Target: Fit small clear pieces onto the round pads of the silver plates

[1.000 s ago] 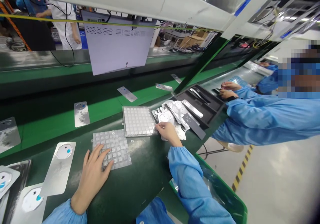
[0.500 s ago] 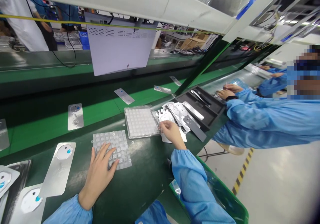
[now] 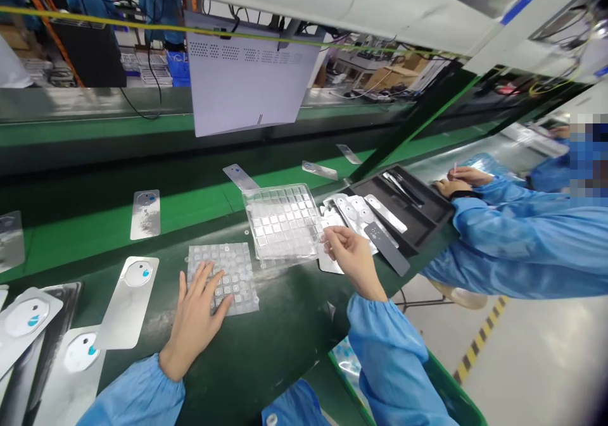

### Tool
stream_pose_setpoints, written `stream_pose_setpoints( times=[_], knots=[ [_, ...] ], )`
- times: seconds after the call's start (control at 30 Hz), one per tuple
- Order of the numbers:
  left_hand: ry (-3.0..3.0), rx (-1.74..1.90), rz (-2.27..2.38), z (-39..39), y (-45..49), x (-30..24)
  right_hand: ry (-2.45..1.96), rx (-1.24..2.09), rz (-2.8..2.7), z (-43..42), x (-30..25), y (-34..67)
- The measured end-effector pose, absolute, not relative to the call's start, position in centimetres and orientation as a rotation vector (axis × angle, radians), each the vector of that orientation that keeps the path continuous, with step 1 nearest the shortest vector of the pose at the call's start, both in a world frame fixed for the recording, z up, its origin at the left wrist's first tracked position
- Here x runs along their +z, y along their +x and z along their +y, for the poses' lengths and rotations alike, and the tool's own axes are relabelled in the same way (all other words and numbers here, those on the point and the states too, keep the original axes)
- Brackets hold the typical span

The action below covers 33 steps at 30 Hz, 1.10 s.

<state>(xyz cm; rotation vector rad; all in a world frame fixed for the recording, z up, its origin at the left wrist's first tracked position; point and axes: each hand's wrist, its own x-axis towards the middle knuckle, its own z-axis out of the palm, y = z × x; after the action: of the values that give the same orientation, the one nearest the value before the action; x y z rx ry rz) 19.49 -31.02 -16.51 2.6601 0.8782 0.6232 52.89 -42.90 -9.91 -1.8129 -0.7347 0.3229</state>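
Observation:
My left hand point(image 3: 197, 315) lies flat with fingers spread on a clear gridded blister sheet point(image 3: 227, 274) on the dark green bench. My right hand point(image 3: 350, 258) pinches the right edge of a second clear gridded tray point(image 3: 281, 222), which is tilted up off the bench. Just behind that hand lies a heap of silvery plates with round windows point(image 3: 354, 214).
A black tray point(image 3: 418, 207) with more plates stands to the right. Silvery plates point(image 3: 128, 299) lie at the left and several ride the green conveyor point(image 3: 71, 236). A co-worker in blue point(image 3: 517, 236) works at the right. A white panel point(image 3: 247, 87) hangs overhead.
My right hand has taken hold of the far tray's edge and lifted it from flat on the bench to a tilt. My left hand stays on the near sheet.

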Motion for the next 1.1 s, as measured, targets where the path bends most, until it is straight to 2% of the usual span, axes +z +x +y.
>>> stream_pose_setpoints(
  times=[0.13,0.33,0.5,0.7,0.9,1.1],
  knots=[
    [2.632,0.674,0.938,-31.1,19.8,-16.4,-1.858,0.231,-0.859,-43.4,-7.7,50.5],
    [2.599,0.699,0.957,-31.2,20.2,-16.7,-2.028,-0.27,-1.288,-42.4,-5.5,47.4],
    [2.597,0.67,0.938,-31.1,19.7,-16.4,-1.972,-0.482,-1.527,-41.6,-4.6,44.7],
    [2.551,0.717,1.067,-26.8,18.3,-14.4,-1.819,-0.6,-1.532,-41.6,-3.7,42.6],
    [2.631,0.548,1.02,-21.3,19.7,-12.2,-1.643,-0.798,-1.487,-42.5,-4.0,43.0],
    [2.749,0.582,0.674,-25.2,21.7,-11.5,-1.575,-0.89,-1.433,-44.0,-5.1,44.4]
  ],
)
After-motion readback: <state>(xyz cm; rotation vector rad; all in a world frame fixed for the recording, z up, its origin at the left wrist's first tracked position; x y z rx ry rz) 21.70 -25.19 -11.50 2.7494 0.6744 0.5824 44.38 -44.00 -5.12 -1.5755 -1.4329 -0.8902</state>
